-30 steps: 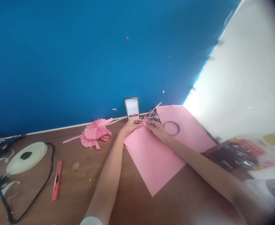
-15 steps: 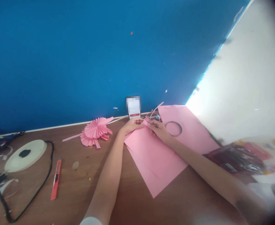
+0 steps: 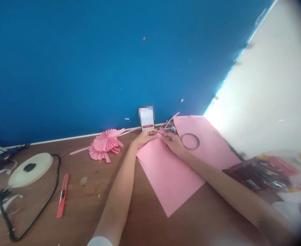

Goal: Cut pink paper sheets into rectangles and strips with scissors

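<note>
A sheet of pink paper [image 3: 169,174] lies slanted on the brown table, one corner pointing toward me. At its far edge my left hand [image 3: 147,137] pinches the paper from the left. My right hand [image 3: 172,141] grips the same edge from the right, close to the left one, with fingers bent around it. Between the fingertips a small part of the edge looks raised or folded; its exact shape is too small to make out. Just beyond my hands, a phone [image 3: 147,118] leans upright against the blue wall.
Left of my arms lie a pleated pink paper fan [image 3: 105,141], a red box cutter [image 3: 62,196] and a pale round disc [image 3: 41,167] with a black cable [image 3: 55,184]. On the right, a ring [image 3: 190,141] rests on another pink sheet [image 3: 214,150], beside plastic packets [image 3: 260,174].
Both hands stay at the paper's far edge with only slight finger movement. The whole view has shifted a little; the paper lies in the same place.
</note>
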Available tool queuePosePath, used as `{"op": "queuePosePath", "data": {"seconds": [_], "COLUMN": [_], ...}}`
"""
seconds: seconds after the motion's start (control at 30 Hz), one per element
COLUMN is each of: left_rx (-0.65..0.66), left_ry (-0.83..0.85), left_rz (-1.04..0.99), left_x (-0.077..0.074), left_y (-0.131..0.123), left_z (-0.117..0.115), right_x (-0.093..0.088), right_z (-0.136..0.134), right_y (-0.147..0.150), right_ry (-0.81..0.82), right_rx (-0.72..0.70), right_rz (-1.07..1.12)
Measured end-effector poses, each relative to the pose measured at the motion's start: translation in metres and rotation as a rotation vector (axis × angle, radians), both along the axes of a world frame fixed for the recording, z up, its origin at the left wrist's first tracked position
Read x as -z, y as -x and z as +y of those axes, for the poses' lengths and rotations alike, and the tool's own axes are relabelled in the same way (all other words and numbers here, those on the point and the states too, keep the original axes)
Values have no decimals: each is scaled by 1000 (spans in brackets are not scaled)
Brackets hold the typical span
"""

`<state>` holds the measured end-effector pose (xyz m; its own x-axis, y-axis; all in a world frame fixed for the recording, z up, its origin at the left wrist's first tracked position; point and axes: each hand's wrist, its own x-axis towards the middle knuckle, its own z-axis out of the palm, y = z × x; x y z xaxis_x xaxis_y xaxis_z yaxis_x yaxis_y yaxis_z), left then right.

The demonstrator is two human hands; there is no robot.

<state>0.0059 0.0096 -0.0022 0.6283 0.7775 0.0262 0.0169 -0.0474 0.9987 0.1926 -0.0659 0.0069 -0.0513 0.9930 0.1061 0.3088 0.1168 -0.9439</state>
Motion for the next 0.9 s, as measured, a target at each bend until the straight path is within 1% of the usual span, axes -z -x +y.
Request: {"op": "queuePosePath", "data": {"seconds": [0.23,0.33,0.47,0.6,0.9], "left_rx": [-16,-22,-10,-27,-27], "left_ry": [24,19,27,30,8], "left_rz": [9,21,5,23,15], "left_x": [2,1,-1,-3,0], "left_y": [0,0,-1,-1,-1], "left_z": [1,0,-2,-4,-2], "right_x": [10,9,8,10,7], "right_z": [4,3,4,6,5], "right_y": [0,-1,-1,-1,1], "right_ry": [17,26,11,20,18], "right_rx": [5,-3,16,36,38], "right_rz": [49,57,37,24,43]}}
